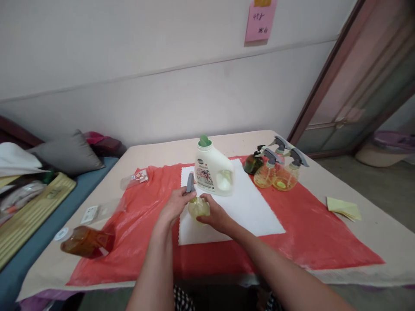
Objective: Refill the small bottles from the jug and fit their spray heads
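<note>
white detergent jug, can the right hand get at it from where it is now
Probably yes: the white detergent jug stands just behind the right hand, nothing between, though that hand now holds the small spray bottle.

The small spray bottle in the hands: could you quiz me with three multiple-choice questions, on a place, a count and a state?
1. Where is the white jug?
A. behind the hands
B. on the floor
C. on the pillow

2. How many spray bottles stand at the right?
A. one
B. six
C. about three or four

3. The small spray bottle is
A. lying alone
B. held by both hands
C. inside the jug

Answers: A, it stands on the white sheet; C, they cluster; B, left hand holds the grey trigger, right hand the body.
</note>
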Tool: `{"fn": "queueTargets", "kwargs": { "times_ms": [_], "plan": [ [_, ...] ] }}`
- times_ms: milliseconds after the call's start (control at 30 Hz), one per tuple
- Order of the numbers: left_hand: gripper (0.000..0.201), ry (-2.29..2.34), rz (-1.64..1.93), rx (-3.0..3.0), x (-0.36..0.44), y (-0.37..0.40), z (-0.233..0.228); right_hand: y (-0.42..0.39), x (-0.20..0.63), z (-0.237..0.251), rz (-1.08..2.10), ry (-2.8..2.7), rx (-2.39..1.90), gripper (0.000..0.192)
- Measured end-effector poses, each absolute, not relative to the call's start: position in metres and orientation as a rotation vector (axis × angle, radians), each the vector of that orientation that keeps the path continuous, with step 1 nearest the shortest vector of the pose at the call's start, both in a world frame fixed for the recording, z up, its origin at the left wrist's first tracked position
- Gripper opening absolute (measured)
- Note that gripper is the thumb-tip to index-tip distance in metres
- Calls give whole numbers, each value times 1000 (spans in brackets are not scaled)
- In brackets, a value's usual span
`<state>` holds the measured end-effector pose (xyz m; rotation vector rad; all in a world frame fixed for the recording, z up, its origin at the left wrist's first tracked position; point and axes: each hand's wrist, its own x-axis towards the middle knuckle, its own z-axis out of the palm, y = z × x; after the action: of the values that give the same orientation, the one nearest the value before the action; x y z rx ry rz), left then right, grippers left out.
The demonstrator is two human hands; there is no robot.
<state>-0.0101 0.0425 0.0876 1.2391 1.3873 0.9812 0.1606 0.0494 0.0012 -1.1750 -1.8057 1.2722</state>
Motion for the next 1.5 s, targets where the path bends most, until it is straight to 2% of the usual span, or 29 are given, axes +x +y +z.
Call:
{"fn": "queueTargets", "kwargs": {
  "times_ms": [133, 200, 333, 467, 633, 767, 1033, 1333, 1500],
  "plan": [
    [36, 1398, 978, 1137, -11, 43, 85, 42, 153, -13, 1279, -1800, -1207, 109],
    [36, 1389, 991, 1104, -10, 44, 84, 39, 151, -17, 1285, -1788, -1225, 115],
    [43, 1359, 1075, 1048, -11, 44, 90, 37, 153, -1, 1290, -1721, -1258, 96],
    [49, 1273, 1291, 974, -17, 41, 104, 36, 160, 33, 1289, -1572, -1211, 86],
    [42, 1144, 1580, 866, -17, 39, 112, 34, 170, 55, 1314, -1412, -1058, 76],
    [33, 1196, 1709, 1014, -16, 37, 112, 37, 175, 56, 1181, -1488, -1101, 74],
    [32, 1182, 1519, 1107, -14, 36, 111, 38, 183, 58, 1035, -1536, -1067, 76],
    [35, 1018, 1547, 936, 0, 36, 114, 37, 190, 69, 950, -1590, -992, 74],
    [39, 999, 1537, 935, 6, 36, 117, 33, 187, 77, 1128, -1486, -962, 71]
  ]
}}
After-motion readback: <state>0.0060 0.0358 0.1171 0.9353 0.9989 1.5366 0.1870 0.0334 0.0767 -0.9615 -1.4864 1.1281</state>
